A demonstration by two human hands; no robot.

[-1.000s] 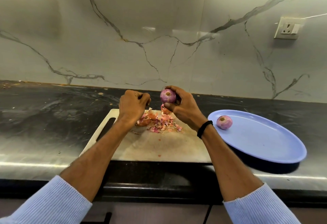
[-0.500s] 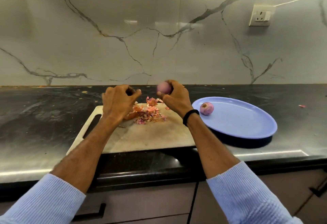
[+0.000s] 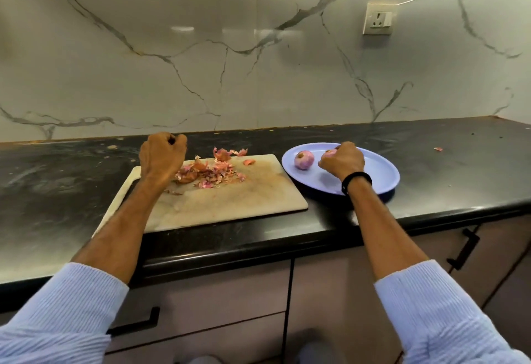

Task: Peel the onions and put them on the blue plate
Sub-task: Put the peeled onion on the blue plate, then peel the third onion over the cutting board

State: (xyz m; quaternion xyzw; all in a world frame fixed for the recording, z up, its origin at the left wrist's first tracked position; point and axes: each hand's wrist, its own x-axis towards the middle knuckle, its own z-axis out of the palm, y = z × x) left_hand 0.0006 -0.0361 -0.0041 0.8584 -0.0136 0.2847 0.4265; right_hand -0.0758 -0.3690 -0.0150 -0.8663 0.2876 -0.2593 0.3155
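Head camera, looking down along two forearms in pale blue ribbed sleeves at a black kitchen counter point(image 3: 445, 168) set against a grey-veined marble wall.

The left hand point(image 3: 162, 157) is above the far left part of a pale cutting board point(image 3: 230, 203). Its fingers are curled tightly into a fist with the knuckles up, and nothing can be seen in its grip.

Just right of that fist, a loose heap of pink and brown onion skins point(image 3: 212, 172) lies on the far half of the board. The near half of the board is bare and stained.

The blue plate point(image 3: 382, 175) sits on the counter just beside the board's right edge. A peeled onion point(image 3: 304, 159), pale pink and round, rests on the left part of the plate.

The right hand point(image 3: 342, 161) is over the middle of the plate, near that onion but apart from it. Its fingers are curled around a second onion point(image 3: 328, 153), and only a sliver of pink shows at the fingertips. Whether this onion touches the plate cannot be told. A black wristband point(image 3: 356, 181) circles the right wrist.

A small scrap of skin point(image 3: 437, 149) lies on the counter well to the right of the plate. A white wall socket point(image 3: 378, 19) is mounted high on the wall at right. Below the counter are grey cabinet fronts with black handles.
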